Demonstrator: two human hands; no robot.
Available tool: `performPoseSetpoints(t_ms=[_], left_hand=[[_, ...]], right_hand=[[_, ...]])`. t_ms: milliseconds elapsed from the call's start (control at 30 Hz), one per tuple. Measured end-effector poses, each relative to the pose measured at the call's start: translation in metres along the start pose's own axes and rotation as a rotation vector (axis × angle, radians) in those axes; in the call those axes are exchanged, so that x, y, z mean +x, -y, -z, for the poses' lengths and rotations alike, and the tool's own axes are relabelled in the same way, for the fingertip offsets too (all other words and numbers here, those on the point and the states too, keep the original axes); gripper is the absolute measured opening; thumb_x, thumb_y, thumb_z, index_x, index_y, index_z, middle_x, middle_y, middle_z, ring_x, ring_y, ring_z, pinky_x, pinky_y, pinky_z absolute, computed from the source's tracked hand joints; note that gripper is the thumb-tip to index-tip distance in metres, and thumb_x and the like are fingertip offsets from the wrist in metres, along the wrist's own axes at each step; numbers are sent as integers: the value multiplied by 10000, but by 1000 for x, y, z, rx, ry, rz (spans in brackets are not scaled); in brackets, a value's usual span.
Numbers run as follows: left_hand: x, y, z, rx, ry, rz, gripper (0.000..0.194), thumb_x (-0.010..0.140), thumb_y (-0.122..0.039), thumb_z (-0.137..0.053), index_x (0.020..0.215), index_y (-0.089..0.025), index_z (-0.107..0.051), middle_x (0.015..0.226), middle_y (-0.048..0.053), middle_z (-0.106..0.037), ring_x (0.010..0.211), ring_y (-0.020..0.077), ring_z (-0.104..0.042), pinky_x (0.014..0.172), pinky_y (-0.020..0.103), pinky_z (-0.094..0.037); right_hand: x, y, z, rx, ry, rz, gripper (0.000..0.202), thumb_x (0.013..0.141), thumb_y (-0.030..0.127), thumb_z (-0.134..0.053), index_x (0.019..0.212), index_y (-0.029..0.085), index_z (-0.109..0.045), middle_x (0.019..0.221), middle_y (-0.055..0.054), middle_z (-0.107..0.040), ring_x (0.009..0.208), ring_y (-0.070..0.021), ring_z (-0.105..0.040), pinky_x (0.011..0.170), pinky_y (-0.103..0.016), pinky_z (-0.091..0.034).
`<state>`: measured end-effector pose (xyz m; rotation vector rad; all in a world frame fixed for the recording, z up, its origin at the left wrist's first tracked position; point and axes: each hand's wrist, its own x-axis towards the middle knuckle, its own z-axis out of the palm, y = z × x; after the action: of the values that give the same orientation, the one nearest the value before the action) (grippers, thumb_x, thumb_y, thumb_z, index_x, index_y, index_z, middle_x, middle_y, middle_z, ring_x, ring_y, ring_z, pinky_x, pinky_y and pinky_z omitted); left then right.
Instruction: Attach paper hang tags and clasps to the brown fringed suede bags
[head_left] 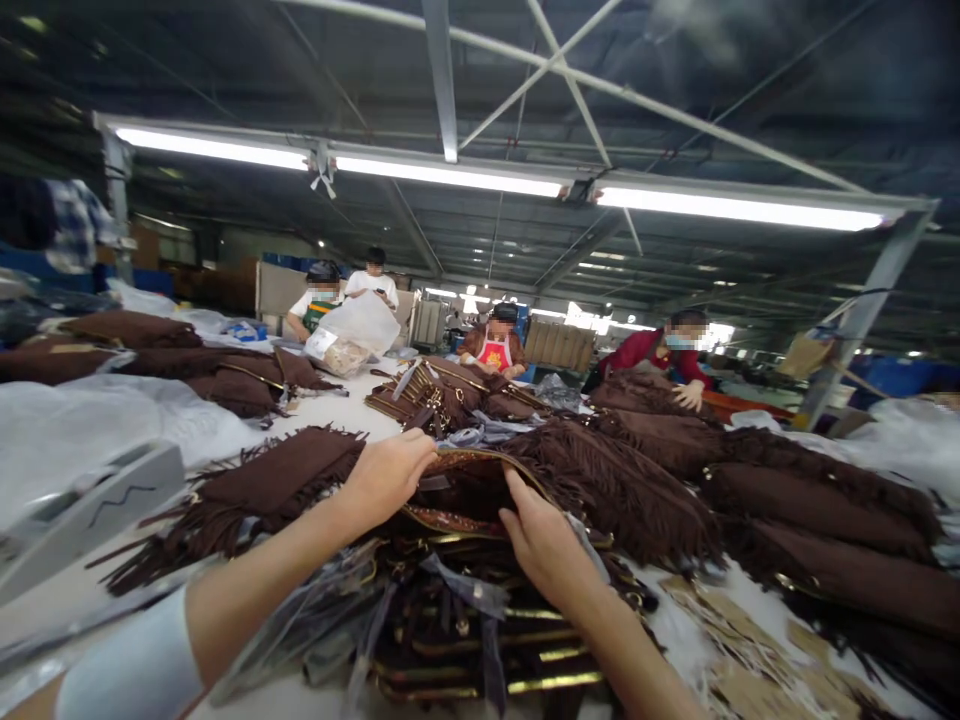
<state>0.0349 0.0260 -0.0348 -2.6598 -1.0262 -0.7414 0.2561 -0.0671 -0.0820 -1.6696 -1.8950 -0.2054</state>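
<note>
A dark brown bag (465, 478) with a gold zipper lies unzipped in front of me, its patterned lining showing at the mouth. My left hand (391, 472) is closed on the left end of the bag's rim, fingers curled over it. At the right side of the opening is my right hand (536, 525), with its thumb and fingers apart and the fingertips at the rim and partly inside. Beneath the bag sits a stack of brown bags (450, 640) with gold zippers and strips of clear plastic. A fringed brown bag (285, 468) lies beside my left forearm.
Piles of fringed brown bags (825, 500) cover the right side. More bags with gold hardware (442, 390) lie ahead. A grey box (97, 510) and clear plastic (112, 410) stand left; tan paper pieces (750, 640) lie right. Several co-workers are across the table, one in red (637, 355).
</note>
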Motion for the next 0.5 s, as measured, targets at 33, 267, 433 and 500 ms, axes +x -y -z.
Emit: performPoseSetpoints(t_ms=[33,267,433,500], left_hand=[[-3,0,-1,27,34,-10,274,1002,-252,-352,889,-187,-593,890,35,-624,833,186,-603,720,279,-434],[-20,-11,-10,100,236,-136,218,982,-248,-398,1002,-172,-602,1023,55,-636,954,198,-603,823,290,-461],[-48,-34,20,-80,216,-266,219,950,-226,-447,1080,-165,-613,1123,80,-616,1040,227,-586,918,357,-463],[-64,-33,52,-321,254,-301,223,959,-234,-444,1044,-183,-644,1078,59,-650,987,191,-617,898,318,-483]], right_hand=[[-4,2,4,28,18,42,467,925,164,-387,1371,56,-477,1304,-194,-610,1228,-262,-561,1061,-425,-419],[-74,27,32,208,462,129,239,929,209,-462,882,218,-697,798,-3,-704,738,-158,-641,674,-252,-452],[-137,45,25,233,774,29,258,883,187,-497,739,249,-701,696,-1,-694,637,-156,-628,588,-253,-411],[-159,42,17,274,718,-28,232,894,295,-522,763,303,-713,711,-4,-706,648,-167,-645,586,-261,-438]])
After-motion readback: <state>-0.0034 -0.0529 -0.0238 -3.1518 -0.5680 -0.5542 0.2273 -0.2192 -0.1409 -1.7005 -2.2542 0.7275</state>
